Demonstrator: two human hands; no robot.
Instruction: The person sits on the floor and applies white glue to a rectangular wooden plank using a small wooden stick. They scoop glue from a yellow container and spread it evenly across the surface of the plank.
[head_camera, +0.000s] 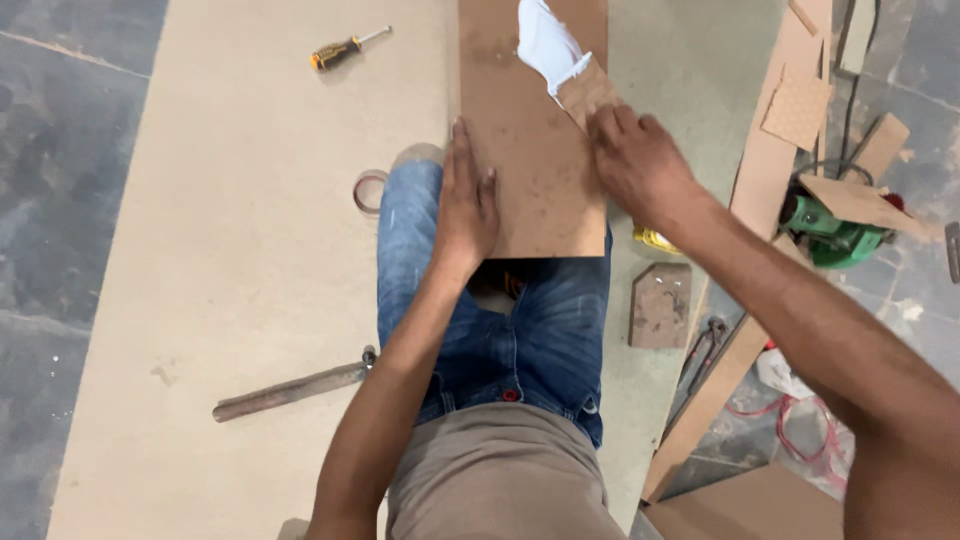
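Work surface is a large pale fibreboard sheet (250, 270) laid flat on a grey, patchy concrete floor (60, 150); floor shows at 9 o'clock and again at 3 o'clock. The person sits on the sheet, blue-jeaned legs stretched toward 12 o'clock.

One brown board (530, 130) lies across the lap, running from centre up to 12 o'clock. Left hand (467, 200) rests flat on the board's left edge, fingers straight and together, palm down, gripping nothing. Right hand (635, 160) sits at the board's right edge, fingers curled around a small brown scraper piece (588, 92) (exact grip partly hidden). White paste (548, 45) is smeared on the board just past the scraper, at 12 o'clock.

Counts: one yellow-handled screwdriver (345, 48) at 11 o'clock, well apart from the hands. One tape roll (369, 190) just left of the knee. One long metal rod tool (295, 388) at 8 o'clock. One small brown offcut block (661, 305) at 4 o'clock near the thigh. One green power tool (835, 230) at 3 o'clock, among several loose board scraps (797, 108) (at least four, overlapping). One long wood strip (715, 390) slants at 4 o'clock. Red cord (800, 425) tangled at 5 o'clock.
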